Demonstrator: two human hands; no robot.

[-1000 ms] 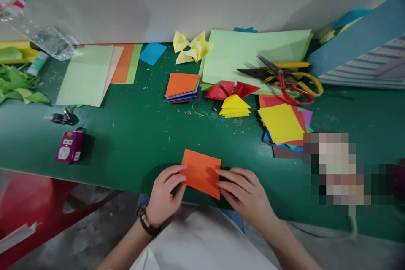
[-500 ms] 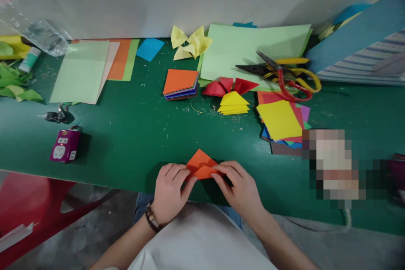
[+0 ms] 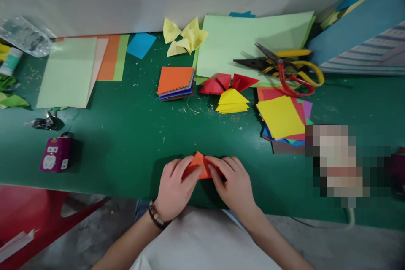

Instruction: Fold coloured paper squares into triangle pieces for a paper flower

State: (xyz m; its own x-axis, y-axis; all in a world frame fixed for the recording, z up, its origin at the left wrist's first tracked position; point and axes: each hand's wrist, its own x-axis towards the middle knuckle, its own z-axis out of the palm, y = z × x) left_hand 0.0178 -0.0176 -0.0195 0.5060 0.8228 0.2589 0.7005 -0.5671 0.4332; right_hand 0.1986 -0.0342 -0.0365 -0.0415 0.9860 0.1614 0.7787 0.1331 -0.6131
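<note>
A small folded piece of orange paper (image 3: 202,169) is between my hands, near the front edge of the green table. My left hand (image 3: 177,177) pinches its left side, with the thumb lying across the front of the paper. On the right side, my right hand (image 3: 230,179) grips it between thumb and fingers. The paper's peak points away from me; its side corners are hidden behind my fingers. Beyond my hands lie a stack of coloured paper squares (image 3: 175,81), folded yellow pieces (image 3: 232,102) and folded red pieces (image 3: 221,83).
Scissors with red handles and yellow-handled pliers (image 3: 281,65) rest on pale green sheets (image 3: 228,46). Loose coloured squares (image 3: 281,116) lie to the right, beside a blurred-out patch. At left are a purple box (image 3: 55,155), keys (image 3: 46,121), paper sheets (image 3: 68,71) and a plastic bottle (image 3: 25,36).
My hands have moved closer together over the orange paper, covering more of its sides. My left thumb now lies on its front. The view has shifted slightly.
</note>
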